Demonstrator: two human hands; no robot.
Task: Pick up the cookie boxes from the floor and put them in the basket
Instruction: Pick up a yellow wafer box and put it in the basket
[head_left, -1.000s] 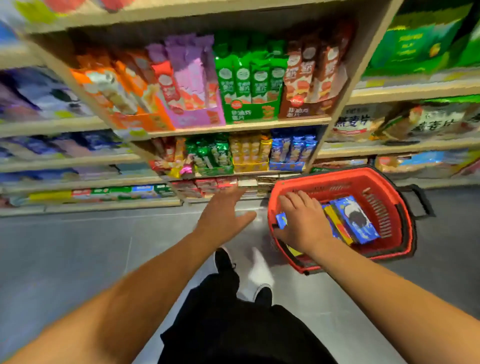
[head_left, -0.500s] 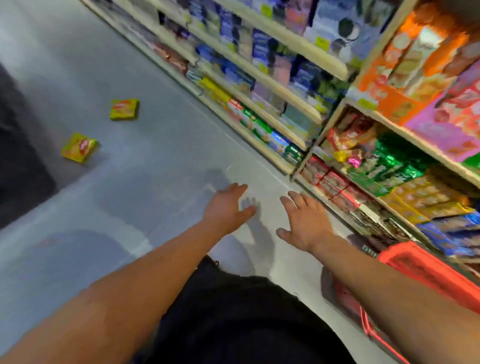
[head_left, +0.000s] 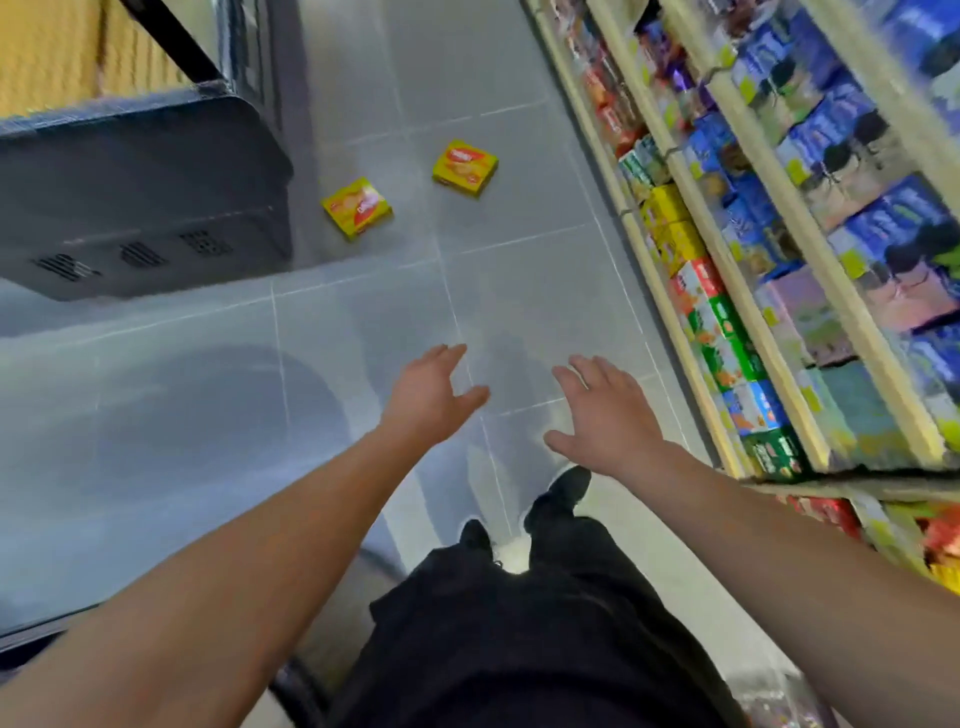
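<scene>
Two yellow cookie boxes lie flat on the grey tiled floor ahead of me: one (head_left: 357, 207) close to the dark cabinet, the other (head_left: 465, 167) a little farther and to the right. My left hand (head_left: 434, 399) and my right hand (head_left: 605, 415) are stretched out in front of me above the floor, fingers spread, holding nothing. Both hands are well short of the boxes. The basket is out of view.
A dark cabinet (head_left: 140, 192) with vent slots stands on the left, next to the nearer box. Shelves (head_left: 769, 270) packed with snack boxes run along the right side of the aisle. My black shoes (head_left: 561, 493) stand on the tiles below my hands.
My view has swung left, away from the red basket and down the aisle. My right hand left the basket. The two yellow boxes came into view and now lie nearer the centre.
</scene>
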